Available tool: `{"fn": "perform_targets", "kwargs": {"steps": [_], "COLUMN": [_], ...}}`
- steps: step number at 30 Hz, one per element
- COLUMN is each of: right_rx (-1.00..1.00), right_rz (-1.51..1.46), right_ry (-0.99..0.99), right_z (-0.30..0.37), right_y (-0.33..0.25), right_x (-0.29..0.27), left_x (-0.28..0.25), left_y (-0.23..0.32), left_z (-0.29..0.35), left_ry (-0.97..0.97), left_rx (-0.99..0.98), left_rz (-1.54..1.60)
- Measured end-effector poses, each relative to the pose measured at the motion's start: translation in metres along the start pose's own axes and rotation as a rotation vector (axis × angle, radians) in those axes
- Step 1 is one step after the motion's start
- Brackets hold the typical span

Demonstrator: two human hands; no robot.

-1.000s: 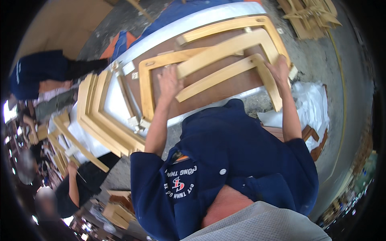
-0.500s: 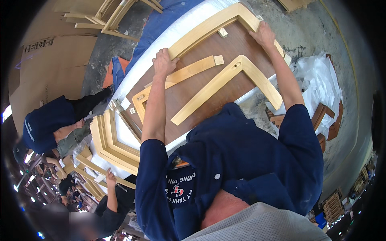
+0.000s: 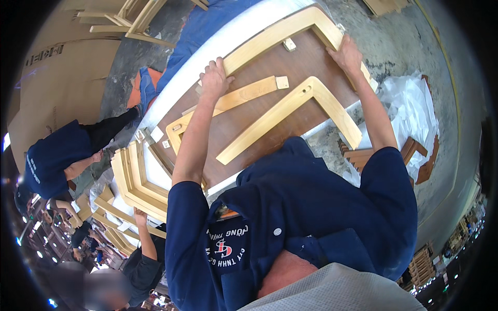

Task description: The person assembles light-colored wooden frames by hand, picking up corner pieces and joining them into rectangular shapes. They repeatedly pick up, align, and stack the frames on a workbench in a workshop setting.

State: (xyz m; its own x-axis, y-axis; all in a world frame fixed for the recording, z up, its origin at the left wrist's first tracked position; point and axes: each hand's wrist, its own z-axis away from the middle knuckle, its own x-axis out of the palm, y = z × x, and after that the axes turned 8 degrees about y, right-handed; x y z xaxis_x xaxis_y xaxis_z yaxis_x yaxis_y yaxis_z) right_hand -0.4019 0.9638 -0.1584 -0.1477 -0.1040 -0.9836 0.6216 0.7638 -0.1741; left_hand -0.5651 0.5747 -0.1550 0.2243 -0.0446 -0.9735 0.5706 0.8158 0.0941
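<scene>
An angled, L-shaped piece of pale wood (image 3: 275,37) lies along the far side of a brown board (image 3: 321,67). My left hand (image 3: 215,80) is closed around the end of its long arm. On its short arm, beyond the corner, my right hand (image 3: 347,56) has its fingers wrapped over the edge. Nearer to me a second L-shaped wooden piece (image 3: 270,122) rests on the board, with a slot by its bend. Between the two lies another angled piece (image 3: 238,98), partly hidden by my left forearm, with a small pale block (image 3: 281,82) at its end.
Stacked angled wooden frames (image 3: 137,179) stand at the left, where a co-worker's hand (image 3: 140,216) touches a wooden part. Another person in dark blue (image 3: 57,158) bends over farther left. Clear plastic sheeting (image 3: 410,116) and brown wooden parts (image 3: 412,150) lie at the right.
The piece in my hands has tilted slightly, so its groove shows less. Both hands keep their grip. The view has shifted a little, and the person at far left has moved slightly.
</scene>
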Motion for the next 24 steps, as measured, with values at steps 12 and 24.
{"fn": "perform_targets", "kwargs": {"steps": [12,24], "right_rx": [-0.192,0.110], "right_rz": [-0.417,-1.140], "right_ry": [0.261,-0.875], "right_z": [0.188,0.263], "right_y": [-0.034,-0.091], "right_x": [-0.012,-0.002], "left_x": [0.043,0.047], "left_y": [0.087,0.075], "left_z": [0.186,0.207], "left_ry": [0.208,0.244], "left_rx": [0.072,0.117], "left_rz": [0.239,0.447]}}
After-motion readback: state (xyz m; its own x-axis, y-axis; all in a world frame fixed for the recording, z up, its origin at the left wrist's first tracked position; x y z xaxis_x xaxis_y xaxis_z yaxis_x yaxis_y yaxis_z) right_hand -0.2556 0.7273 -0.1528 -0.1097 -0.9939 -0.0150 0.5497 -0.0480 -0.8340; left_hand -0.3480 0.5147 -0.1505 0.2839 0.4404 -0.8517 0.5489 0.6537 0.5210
